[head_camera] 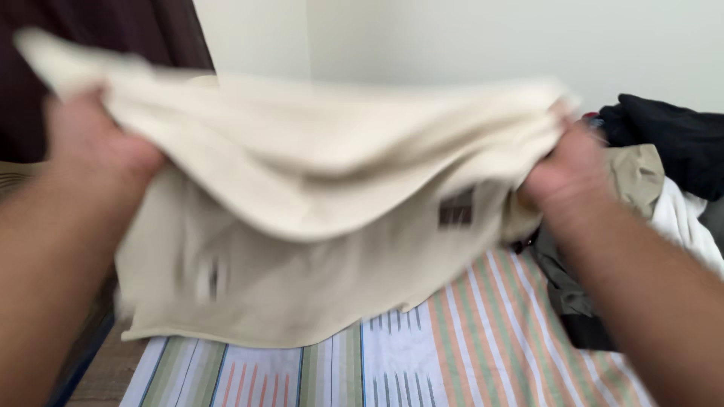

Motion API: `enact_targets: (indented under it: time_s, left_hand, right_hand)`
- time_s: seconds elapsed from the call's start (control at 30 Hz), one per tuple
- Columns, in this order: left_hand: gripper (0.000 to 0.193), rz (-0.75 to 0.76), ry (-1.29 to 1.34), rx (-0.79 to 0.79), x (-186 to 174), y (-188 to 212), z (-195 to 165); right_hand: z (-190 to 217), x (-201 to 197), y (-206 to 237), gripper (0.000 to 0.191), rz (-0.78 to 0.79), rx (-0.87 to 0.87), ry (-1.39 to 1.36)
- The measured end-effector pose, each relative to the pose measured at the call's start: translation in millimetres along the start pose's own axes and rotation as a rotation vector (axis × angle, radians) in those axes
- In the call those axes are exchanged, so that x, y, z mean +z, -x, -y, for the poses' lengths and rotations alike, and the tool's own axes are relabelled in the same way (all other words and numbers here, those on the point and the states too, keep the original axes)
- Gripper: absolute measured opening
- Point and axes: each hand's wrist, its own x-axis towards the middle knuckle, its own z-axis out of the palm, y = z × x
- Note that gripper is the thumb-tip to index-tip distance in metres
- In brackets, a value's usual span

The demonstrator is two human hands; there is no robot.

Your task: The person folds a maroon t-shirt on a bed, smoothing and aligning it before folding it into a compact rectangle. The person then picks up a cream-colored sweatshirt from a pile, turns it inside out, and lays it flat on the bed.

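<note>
Cream cotton fills most of my view: the garment (302, 226) hangs stretched between my hands above the striped sheet (452, 354), its lower hem just brushing the bed. I judge I'm mid-fold, upper part doubled over. A pile of clothes (664, 173) sits to my right (black, khaki, white). My left hand (98, 151) is closed on one edge, my right hand (566, 169) pinches the other. Next calls for level hands and a flat lay-down.
</note>
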Motion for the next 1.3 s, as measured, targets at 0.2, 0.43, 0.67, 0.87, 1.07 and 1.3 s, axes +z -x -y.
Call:
enact_targets:
  time_s: [0.2, 0.43, 0.67, 0.87, 1.07, 1.3]
  left_hand:
    - [0.052, -0.190, -0.225, 0.213, -29.6, 9.9, -23.1]
    - [0.048, -1.181, -0.469, 0.223, -111.4, 148.7, 38.3]
    - [0.048, -1.409, -0.568, 0.122, -154.6, 204.5, 56.6]
    - [0.058, -1.313, -0.404, 0.109, -109.5, 203.4, 68.2]
    - [0.049, -1.188, -0.610, 0.111, -91.2, 207.2, 69.2]
    - [0.051, -1.252, -0.605, 0.199, -103.3, 262.4, 71.7]
  right_hand:
    - [54.4, 30.4, 44.4, 0.055, 0.302, -0.050, -0.201]
    - [-19.1, -106.7, 138.4, 0.050, -0.600, 0.434, 0.530]
    - [-41.7, -166.3, 190.9, 0.047, -0.763, 0.527, 0.719]
    - [-32.8, -179.0, 206.1, 0.060, -0.676, 0.911, 0.748]
    - [-13.7, -180.4, 208.0, 0.051, -0.670, 0.484, 0.484]
    - [-4.0, -182.8, 236.4, 0.052, -0.698, 0.658, 0.641]
